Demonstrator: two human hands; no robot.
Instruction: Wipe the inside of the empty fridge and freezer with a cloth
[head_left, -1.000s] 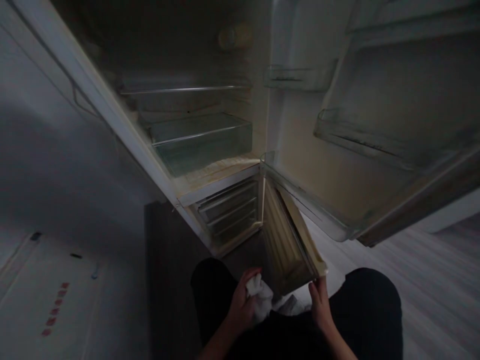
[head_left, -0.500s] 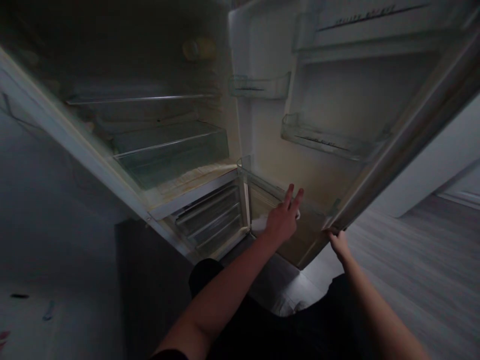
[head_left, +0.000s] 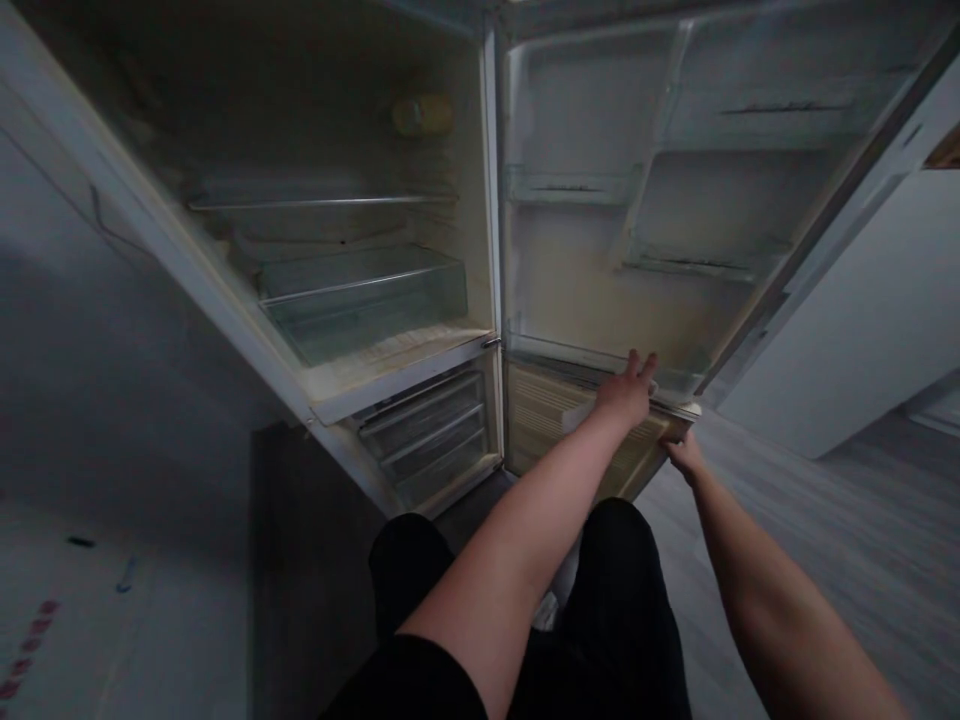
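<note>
Right hand (head_left: 682,456) pinches freezer door (head_left: 639,448) beside left hand (head_left: 626,398) (two fingers spread, grip unclear); a slip could swing it.

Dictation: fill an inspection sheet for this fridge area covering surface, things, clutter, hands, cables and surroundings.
Surface: grey wood-look floor.
Things: upper door and lower door open; white cloth, partly hidden.
Clutter: yellow cylindrical item inside the fridge.
Hands: left hand before the lower door, by the cloth; right hand holding its outer edge.
Cables: thin dark line at left, possibly a cable.
Surroundings: red-marked white panel, lower left.
</note>
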